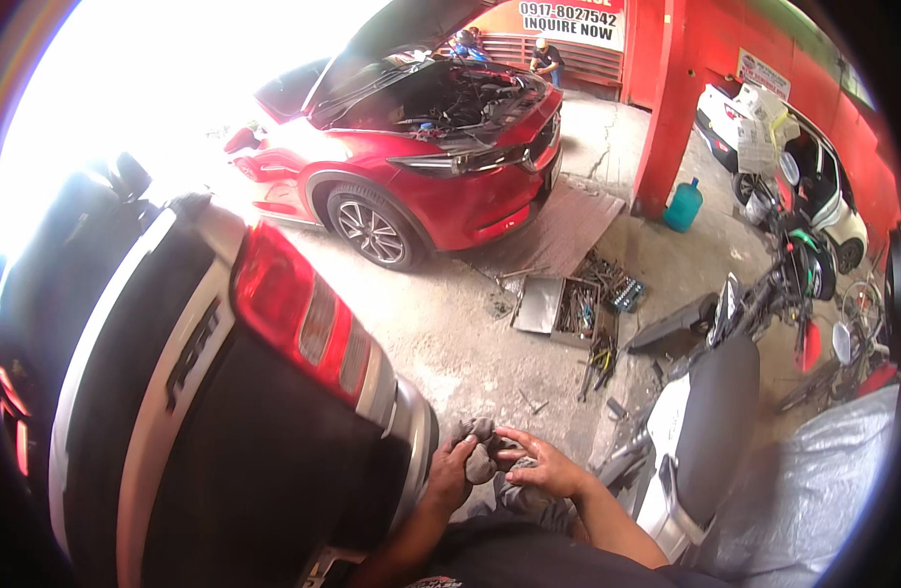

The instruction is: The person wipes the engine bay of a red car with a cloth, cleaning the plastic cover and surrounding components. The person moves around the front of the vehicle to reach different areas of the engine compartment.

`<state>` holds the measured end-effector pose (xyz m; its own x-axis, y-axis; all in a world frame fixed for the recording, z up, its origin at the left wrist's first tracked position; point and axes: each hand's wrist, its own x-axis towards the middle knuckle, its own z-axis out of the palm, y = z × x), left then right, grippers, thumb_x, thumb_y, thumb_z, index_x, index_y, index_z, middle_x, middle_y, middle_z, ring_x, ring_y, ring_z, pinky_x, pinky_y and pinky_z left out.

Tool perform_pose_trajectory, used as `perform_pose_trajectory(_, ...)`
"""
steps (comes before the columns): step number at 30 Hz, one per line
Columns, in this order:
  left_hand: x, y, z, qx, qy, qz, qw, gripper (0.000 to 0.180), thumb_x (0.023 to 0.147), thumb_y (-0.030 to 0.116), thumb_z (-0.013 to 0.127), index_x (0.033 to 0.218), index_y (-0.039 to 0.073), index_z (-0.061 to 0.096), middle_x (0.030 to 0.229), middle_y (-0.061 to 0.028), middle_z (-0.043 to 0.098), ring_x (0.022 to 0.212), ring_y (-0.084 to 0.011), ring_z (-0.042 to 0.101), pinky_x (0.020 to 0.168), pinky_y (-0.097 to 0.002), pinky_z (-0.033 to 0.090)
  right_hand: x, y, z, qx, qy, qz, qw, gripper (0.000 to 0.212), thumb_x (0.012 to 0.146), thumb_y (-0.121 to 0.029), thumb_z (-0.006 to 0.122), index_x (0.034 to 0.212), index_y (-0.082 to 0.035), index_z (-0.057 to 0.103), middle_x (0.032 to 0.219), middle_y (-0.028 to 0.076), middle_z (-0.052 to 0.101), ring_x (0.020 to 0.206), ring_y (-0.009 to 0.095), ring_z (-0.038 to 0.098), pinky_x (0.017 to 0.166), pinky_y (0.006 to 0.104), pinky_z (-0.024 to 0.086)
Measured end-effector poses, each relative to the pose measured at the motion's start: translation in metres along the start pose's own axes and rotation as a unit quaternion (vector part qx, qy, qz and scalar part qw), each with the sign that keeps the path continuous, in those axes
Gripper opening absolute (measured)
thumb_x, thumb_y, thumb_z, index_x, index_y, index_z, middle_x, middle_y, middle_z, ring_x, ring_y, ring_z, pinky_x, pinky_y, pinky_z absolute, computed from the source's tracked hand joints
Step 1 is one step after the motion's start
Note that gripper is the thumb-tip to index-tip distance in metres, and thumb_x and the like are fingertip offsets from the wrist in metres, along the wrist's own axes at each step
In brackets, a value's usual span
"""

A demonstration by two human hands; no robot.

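Note:
A crumpled grey rag (481, 463) is bunched between my two hands, low in the middle of the view. My left hand (450, 470) grips it from the left, thumb lying along its top. From the right, my right hand (551, 470) has its bent fingers against the cloth, some of them slightly apart. More grey fabric shows under the right hand; whether it is the same rag I cannot tell. Close to my left hand is the rear corner of a vehicle (372, 480) with a red and clear tail light (298, 309).
Ahead stands a red car (440, 186) with its hood raised. A tool box (568, 309) with several tools sits on the concrete floor. To my right is a motorcycle (720, 421) beside plastic sheeting (813, 490). Farther back are a blue water jug (682, 206), a red post and a person (546, 61).

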<state>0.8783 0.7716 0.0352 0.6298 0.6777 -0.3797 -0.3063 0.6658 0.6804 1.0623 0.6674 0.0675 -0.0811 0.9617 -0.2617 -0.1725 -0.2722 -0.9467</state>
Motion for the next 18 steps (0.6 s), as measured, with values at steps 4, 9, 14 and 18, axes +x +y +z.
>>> perform_pose_trajectory(4,0.101,0.013,0.002,-0.111,0.019,-0.012,0.994,0.036,0.105,0.021,0.046,0.129,-0.002,0.06,0.123,-0.0165,0.068,0.106,-0.0275,0.069,0.094,-0.0395,0.056,0.065,-0.021,-0.071,-0.101,0.059,-0.062,0.991,0.091,0.082,-0.001,0.07,0.16,-0.003,0.024,0.162,0.018,0.035,0.142,0.029,0.046,0.109,0.0346,0.044)
perform_pose_trajectory(9,0.203,0.013,0.054,-0.015,0.101,0.055,0.993,0.042,0.098,0.009,0.063,0.139,0.004,0.052,0.11,-0.008,0.066,0.105,-0.0214,0.063,0.098,-0.0354,0.05,0.174,-0.039,-0.115,-0.41,-0.057,0.142,0.899,0.106,0.078,-0.022,0.072,0.16,0.001,0.008,0.151,0.031,0.043,0.122,0.043,0.06,0.1,0.0435,0.052)
perform_pose_trajectory(14,0.301,0.066,0.033,0.081,0.176,0.154,0.969,0.024,0.094,0.004,0.063,0.118,0.003,0.059,0.102,-0.0094,0.068,0.09,-0.0216,0.068,0.079,-0.0355,0.058,0.255,-0.063,-0.182,-0.456,-0.189,-0.008,0.869,0.087,0.077,-0.026,0.069,0.152,0.004,0.036,0.167,0.025,0.015,0.122,0.044,0.06,0.101,0.0456,0.051)
perform_pose_trajectory(18,0.346,0.118,-0.006,-0.063,0.311,0.156,0.936,0.028,0.101,0.028,0.058,0.118,0.006,0.059,0.1,-0.0103,0.068,0.085,-0.027,0.069,0.077,-0.0436,0.058,0.327,-0.099,-0.209,-0.286,-0.211,-0.053,0.933,0.07,0.079,-0.016,0.068,0.147,-0.011,0.053,0.167,0.018,0.026,0.146,0.035,0.041,0.116,0.0387,0.038)
